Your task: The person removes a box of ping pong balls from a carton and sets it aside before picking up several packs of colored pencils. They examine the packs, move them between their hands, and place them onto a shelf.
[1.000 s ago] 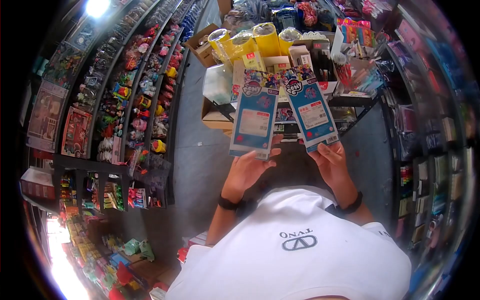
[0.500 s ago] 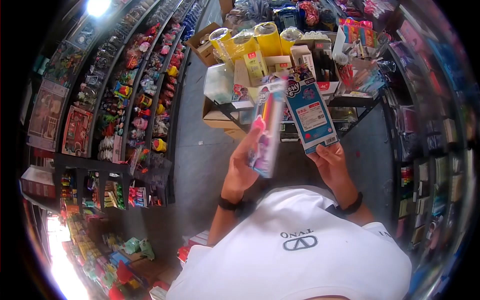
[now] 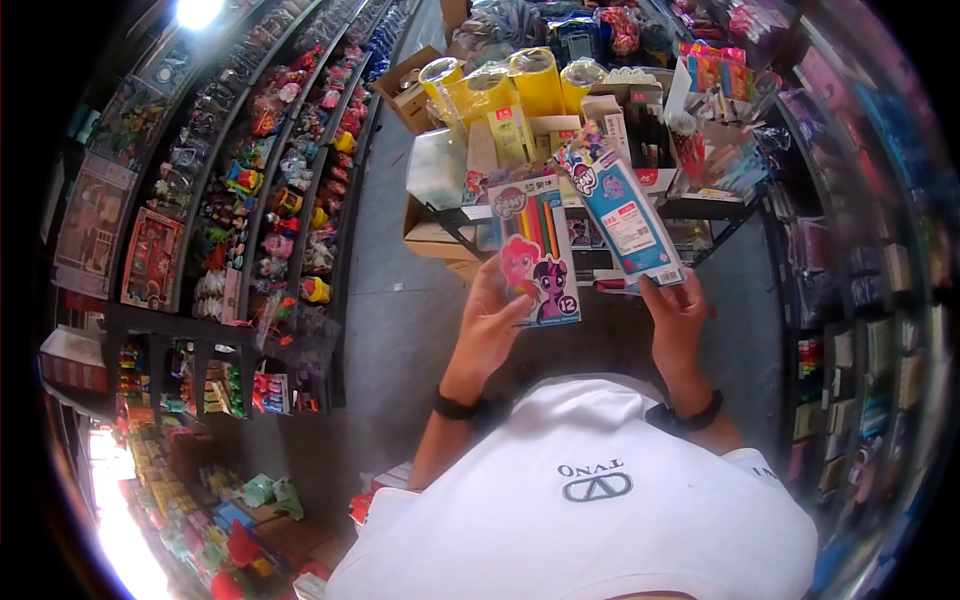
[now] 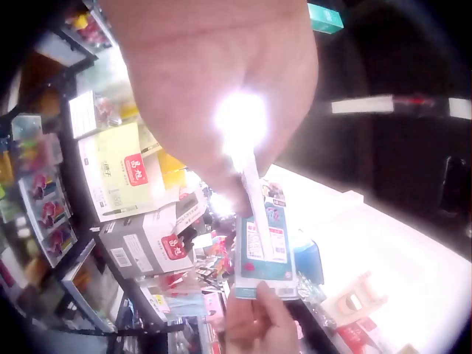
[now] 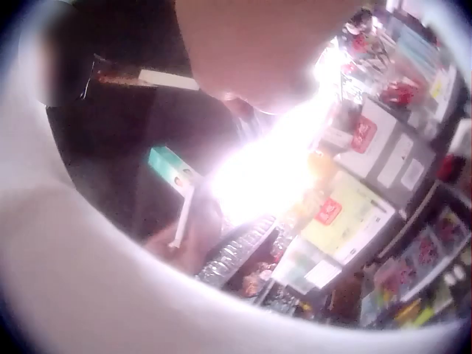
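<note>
In the head view my left hand (image 3: 488, 318) grips the lower left side of a box of colored pencils (image 3: 555, 285), thumb across its front. That front faces me, with a row of pencils, two cartoon ponies and the number 12 on it. My right hand (image 3: 677, 318) pinches the bottom edge of a second, matching box (image 3: 625, 215), its blue back with a white label toward me. This second box tilts, its top leaning left. Bright glare covers much of both wrist views, though the left one also shows the second box (image 4: 267, 274) in the right fingers.
Ahead stands a display stand with yellow rolls (image 3: 533, 80), cardboard boxes (image 3: 402, 90) and bagged pens (image 3: 735, 155). Shelves of small toys (image 3: 270, 200) run along the left, and more stocked shelving (image 3: 850, 300) lines the right. Grey floor (image 3: 385, 340) lies between.
My left hand has turned its box over, from blue back to pencil front. The right hand has stayed near its place, its box now tilted a little more.
</note>
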A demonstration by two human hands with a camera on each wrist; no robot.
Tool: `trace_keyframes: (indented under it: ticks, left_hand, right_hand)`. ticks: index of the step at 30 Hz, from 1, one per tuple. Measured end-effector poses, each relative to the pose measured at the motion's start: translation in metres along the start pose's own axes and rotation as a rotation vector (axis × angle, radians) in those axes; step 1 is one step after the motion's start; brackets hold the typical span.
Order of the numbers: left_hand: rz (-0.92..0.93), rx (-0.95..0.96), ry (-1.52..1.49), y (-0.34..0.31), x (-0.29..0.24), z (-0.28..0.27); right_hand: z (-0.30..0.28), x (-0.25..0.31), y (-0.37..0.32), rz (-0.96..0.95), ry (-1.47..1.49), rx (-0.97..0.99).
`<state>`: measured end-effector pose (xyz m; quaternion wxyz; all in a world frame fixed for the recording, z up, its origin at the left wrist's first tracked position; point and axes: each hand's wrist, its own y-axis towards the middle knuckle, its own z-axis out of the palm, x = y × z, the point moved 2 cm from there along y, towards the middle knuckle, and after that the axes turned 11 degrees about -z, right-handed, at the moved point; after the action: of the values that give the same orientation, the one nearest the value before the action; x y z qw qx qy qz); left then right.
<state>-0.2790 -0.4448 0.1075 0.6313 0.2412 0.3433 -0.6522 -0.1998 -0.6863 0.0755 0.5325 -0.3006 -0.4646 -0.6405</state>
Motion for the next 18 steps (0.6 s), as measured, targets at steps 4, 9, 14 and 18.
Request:
trace_keyframes:
  ticks: [4, 9, 14, 18]
  left_hand:
    - [-0.049, -0.006, 0.01, 0.001, 0.006, 0.001]
    - [-0.102, 0.002, 0.061, 0.002, 0.008, -0.002]
    - [-0.136, 0.009, -0.078, -0.002, 0.006, 0.009]
    - [-0.118, 0.022, -0.032, -0.002, 0.009, 0.005]
  right_hand:
    - [0.011, 0.031, 0.002, -0.51, -0.56, 0.152]
    - [0.021, 0.05, 0.001, -0.98, -0.846, 0.463]
    - [0.027, 0.046, -0.004, -1.029, -0.901, 0.692]
    - [0.031, 0.045, -0.005, -0.992, -0.87, 0.818]
